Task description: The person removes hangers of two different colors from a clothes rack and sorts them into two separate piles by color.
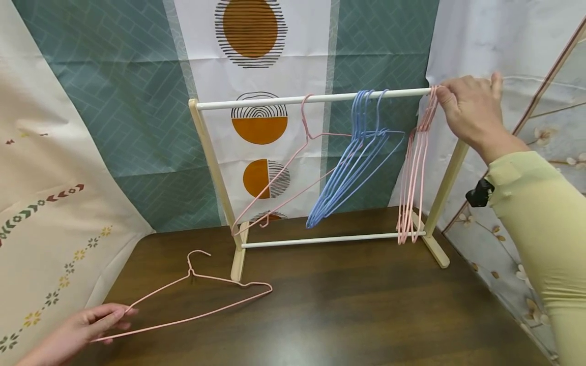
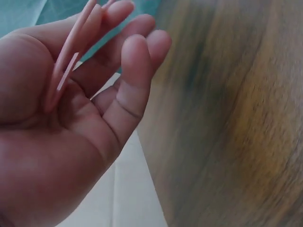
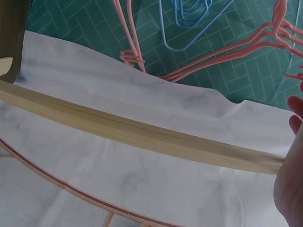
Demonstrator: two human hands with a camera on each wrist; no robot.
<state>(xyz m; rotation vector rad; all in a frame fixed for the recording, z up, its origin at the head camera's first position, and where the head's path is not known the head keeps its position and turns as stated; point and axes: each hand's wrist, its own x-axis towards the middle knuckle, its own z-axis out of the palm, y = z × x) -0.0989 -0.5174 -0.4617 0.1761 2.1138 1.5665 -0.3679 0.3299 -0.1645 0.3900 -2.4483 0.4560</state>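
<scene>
My left hand (image 1: 93,325) pinches one end of a pink clothes hanger (image 1: 220,309) between thumb and fingers, low at the left. In the left wrist view the hanger's corner (image 2: 61,75) lies against the palm, with the other fingers loosely bent. My right hand (image 1: 476,107) grips the right end of the garment rack's white top rail (image 1: 261,102), its thumb beside a bunch of pink hangers (image 1: 418,173). The right wrist view shows only part of that hand at its right edge, next to the wooden post (image 3: 142,135).
Several blue hangers (image 1: 341,175) hang bunched right of the rail's middle. A single pink hanger (image 1: 279,173) hangs left of them, angled toward the left post (image 1: 212,168). The rack stands on a dark wooden table (image 1: 320,300), with patterned cloths behind and at both sides.
</scene>
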